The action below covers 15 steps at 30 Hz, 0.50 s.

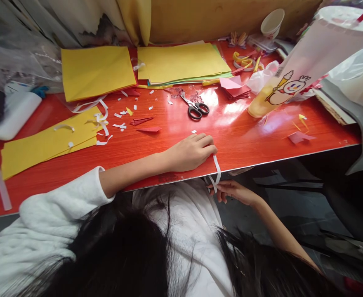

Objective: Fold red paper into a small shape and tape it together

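My left hand (191,152) rests on the red table near its front edge, fingers curled down. One end of a narrow white strip (218,167) comes out from under its fingertips. The strip bends over the table edge and loops down to my right hand (235,190). That hand is just below the edge, its thumb and fingers pinching the strip's lower part. Black-handled scissors (196,110) lie farther back, apart from both hands. Small white scraps (119,126) and folded red paper pieces (149,129) are scattered left of the scissors.
Yellow paper stacks (97,72) lie at the back, with yellow strips (51,140) at the left. A tall drink cup (293,82) leans at the right, near red paper squares (235,87). A white paper cup (272,24) sits behind. Dark hair hangs low in view.
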Motion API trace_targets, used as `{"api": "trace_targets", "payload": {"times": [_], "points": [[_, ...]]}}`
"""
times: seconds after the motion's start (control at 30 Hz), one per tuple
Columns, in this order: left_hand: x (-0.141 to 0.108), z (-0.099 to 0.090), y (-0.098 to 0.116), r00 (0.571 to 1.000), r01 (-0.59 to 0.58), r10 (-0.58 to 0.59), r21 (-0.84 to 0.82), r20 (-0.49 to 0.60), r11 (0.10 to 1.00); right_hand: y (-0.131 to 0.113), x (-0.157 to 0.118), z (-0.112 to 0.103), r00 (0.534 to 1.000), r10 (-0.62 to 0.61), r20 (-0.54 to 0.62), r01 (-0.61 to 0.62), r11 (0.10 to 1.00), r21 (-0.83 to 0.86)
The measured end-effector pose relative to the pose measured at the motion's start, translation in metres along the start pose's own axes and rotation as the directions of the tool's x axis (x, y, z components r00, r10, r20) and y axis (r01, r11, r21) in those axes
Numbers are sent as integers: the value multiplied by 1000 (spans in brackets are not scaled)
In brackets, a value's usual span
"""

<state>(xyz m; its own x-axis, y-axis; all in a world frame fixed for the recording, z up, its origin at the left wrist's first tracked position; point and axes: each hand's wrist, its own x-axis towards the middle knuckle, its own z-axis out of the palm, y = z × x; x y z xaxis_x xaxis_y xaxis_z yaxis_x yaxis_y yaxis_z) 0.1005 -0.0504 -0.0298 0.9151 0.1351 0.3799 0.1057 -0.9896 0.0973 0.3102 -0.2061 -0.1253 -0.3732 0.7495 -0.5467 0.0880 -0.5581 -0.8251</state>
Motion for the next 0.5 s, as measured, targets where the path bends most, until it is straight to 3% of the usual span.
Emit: {"api": "trace_targets", "payload": {"times": [0.5], "points": [[0,2,0,998,-22,23,12,-52,1000,-1,2,-2,996,-28,-82,28,1000,-12]]}}
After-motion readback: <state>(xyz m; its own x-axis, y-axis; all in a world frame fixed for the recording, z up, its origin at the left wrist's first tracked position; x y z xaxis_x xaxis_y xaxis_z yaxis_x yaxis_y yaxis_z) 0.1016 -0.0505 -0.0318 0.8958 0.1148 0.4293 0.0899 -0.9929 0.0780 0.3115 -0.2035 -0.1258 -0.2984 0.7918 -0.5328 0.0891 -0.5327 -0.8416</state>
